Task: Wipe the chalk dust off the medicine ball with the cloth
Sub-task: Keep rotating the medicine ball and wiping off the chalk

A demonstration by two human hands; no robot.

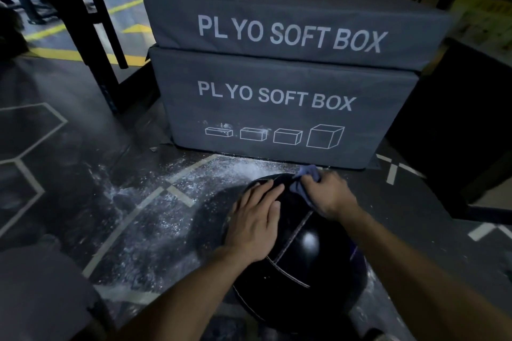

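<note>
A black medicine ball (302, 255) with pale stitched seams sits on the dark gym floor in the lower middle of the head view. My left hand (256, 223) lies flat on the ball's upper left side, fingers straight. My right hand (329, 194) grips a bunched blue-grey cloth (303, 181) against the ball's far top. Part of the cloth pokes out past my fingers; the rest is hidden under the hand.
Two stacked grey plyo soft boxes (282, 77) stand just beyond the ball. White chalk dust (171, 202) is scattered over the floor to the left and ahead. A black rack post (91, 30) rises at the back left. A dark block (465, 124) stands at the right.
</note>
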